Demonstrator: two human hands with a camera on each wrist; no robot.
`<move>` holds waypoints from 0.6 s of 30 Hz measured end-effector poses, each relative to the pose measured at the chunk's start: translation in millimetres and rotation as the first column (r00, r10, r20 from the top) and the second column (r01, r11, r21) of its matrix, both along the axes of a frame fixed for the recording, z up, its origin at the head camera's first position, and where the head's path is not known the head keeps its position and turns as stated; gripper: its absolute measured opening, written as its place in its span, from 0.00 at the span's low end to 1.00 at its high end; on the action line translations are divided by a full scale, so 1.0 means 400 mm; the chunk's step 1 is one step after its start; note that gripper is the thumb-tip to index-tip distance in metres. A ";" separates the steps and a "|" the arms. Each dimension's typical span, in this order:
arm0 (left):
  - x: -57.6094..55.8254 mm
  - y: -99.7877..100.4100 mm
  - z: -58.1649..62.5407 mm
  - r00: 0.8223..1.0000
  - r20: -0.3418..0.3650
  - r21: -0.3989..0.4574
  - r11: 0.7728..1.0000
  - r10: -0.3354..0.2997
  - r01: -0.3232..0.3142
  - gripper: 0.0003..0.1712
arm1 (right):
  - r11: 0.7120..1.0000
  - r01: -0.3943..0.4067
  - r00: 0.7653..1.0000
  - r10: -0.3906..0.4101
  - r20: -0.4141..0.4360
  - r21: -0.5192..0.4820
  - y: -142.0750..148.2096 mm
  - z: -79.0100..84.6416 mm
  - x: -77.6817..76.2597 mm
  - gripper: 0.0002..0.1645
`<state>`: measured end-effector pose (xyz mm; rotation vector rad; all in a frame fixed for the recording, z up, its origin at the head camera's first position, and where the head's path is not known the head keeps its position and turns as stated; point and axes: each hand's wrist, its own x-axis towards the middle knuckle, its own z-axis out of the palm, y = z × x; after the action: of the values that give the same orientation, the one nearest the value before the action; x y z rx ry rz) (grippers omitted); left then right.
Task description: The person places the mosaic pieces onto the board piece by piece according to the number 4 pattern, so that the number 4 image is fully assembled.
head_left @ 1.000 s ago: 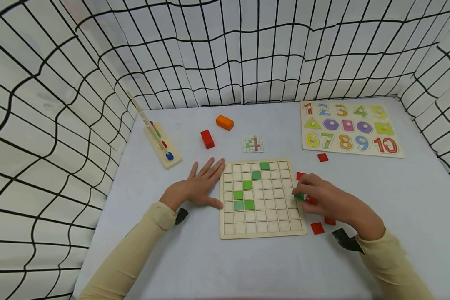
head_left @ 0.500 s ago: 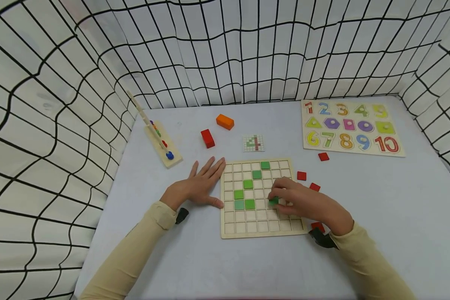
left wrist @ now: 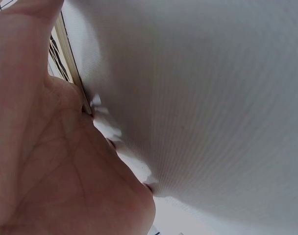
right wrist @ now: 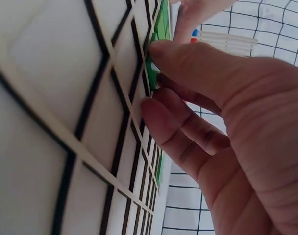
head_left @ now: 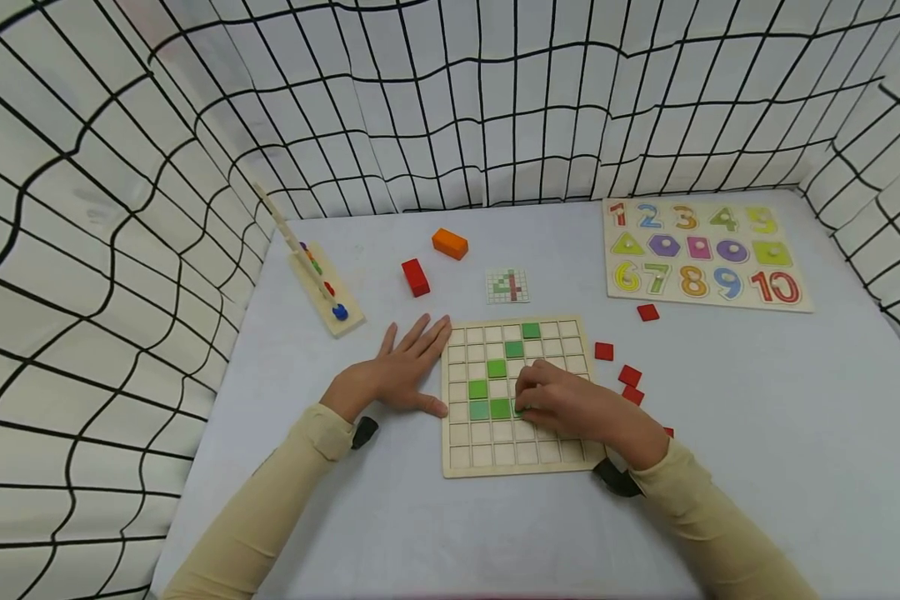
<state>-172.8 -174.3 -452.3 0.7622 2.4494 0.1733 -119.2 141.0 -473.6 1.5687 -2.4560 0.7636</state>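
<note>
A wooden grid board (head_left: 482,455) lies on the table, with several green square tiles (head_left: 497,368) set in its cells in a stepped line. Over the middle of the board, my right hand (head_left: 581,408) pinches a dark green square tile (right wrist: 151,74) between thumb and fingertips. That tile sits right beside a lighter green tile (head_left: 500,408) and is mostly covered by the fingers in the head view. My left hand (head_left: 408,375) rests flat with fingers spread, its thumb and forefinger tips at the board's left edge. Its palm fills much of the left wrist view.
Several red tiles (head_left: 603,352) lie loose right of the board. Beyond it are a small pattern card (head_left: 507,286), a red block (head_left: 416,277) and an orange block (head_left: 450,244). A number puzzle (head_left: 705,250) lies back right, a wooden bead stand (head_left: 330,292) left. Black netting surrounds the table.
My right hand has carried the dark green tile left from the board's right edge to the cells beside the placed green tiles. The left hand has stayed put.
</note>
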 end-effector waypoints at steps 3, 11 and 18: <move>-0.001 0.000 0.003 1.000 0.001 -0.004 1.000 0.002 -0.002 0.76 | 1.000 -0.001 1.000 0.001 -0.018 -0.030 -0.005 -0.003 0.000 0.08; -0.014 -0.016 -0.041 1.000 0.006 0.036 0.999 0.020 -0.021 0.77 | 0.999 0.051 0.999 -0.051 0.013 -0.001 -0.014 -0.003 0.007 0.07; -0.005 -0.006 -0.017 1.000 -0.020 0.022 1.000 -0.004 0.005 0.76 | 0.999 0.040 0.999 -0.040 -0.036 0.001 0.007 -0.001 0.015 0.09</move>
<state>-174.7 -176.9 -459.2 0.7824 2.4678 0.1922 -113.4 143.6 -473.9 1.5154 -2.4553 0.7211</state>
